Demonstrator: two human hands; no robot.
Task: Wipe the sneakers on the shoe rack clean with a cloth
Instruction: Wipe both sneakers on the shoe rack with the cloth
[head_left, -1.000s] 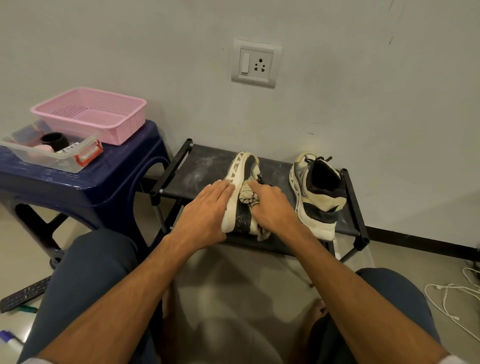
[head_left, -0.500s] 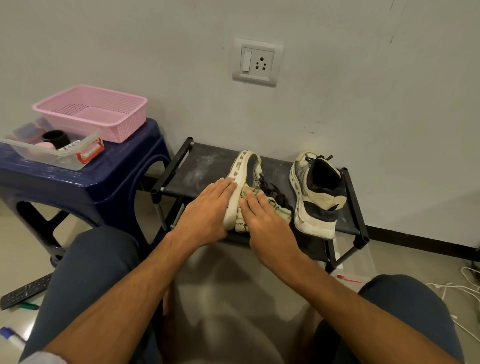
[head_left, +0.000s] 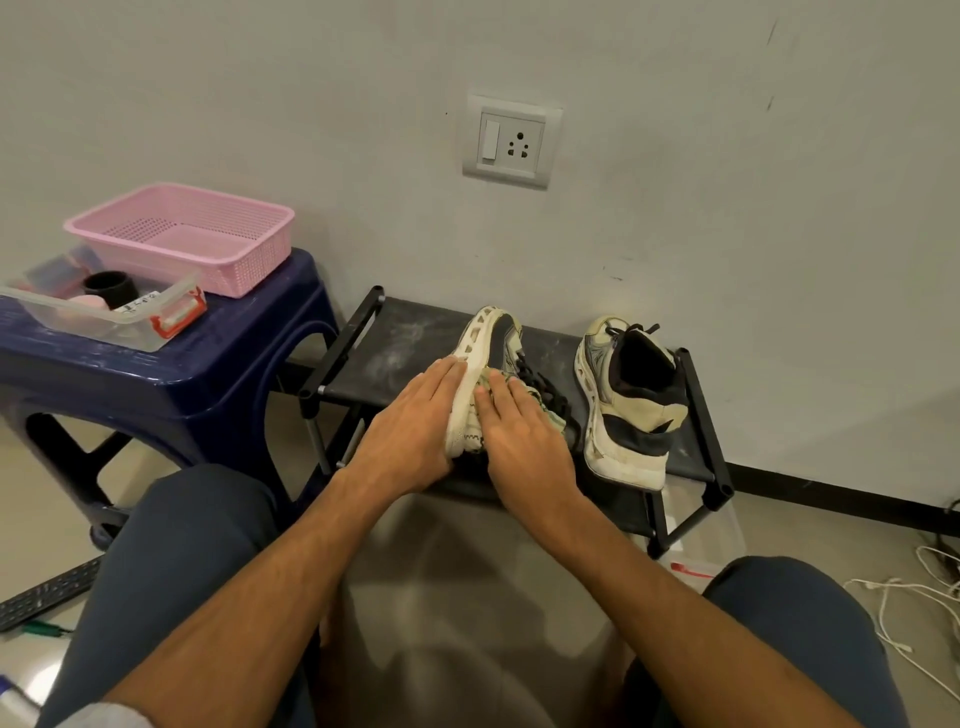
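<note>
Flat left hand (head_left: 410, 423) braces the tipped sneaker (head_left: 491, 332), flat right hand (head_left: 522, 434) presses the cloth (head_left: 550, 420); hard rubbing could knock this shoe over.

Blue plastic stool (head_left: 171, 374) sits on the left, with a pink basket (head_left: 260, 254) at the back of it and a clear tub (head_left: 98, 325) with a red latch just in front. There's a black cup (head_left: 110, 287) inside the tub. The wall has a grey socket plate (head_left: 511, 141) with a switch. On the floor: a black remote (head_left: 47, 597) bottom left, a green pen (head_left: 44, 629) right beside it, and white cables (head_left: 904, 613) tangled far right.
</note>
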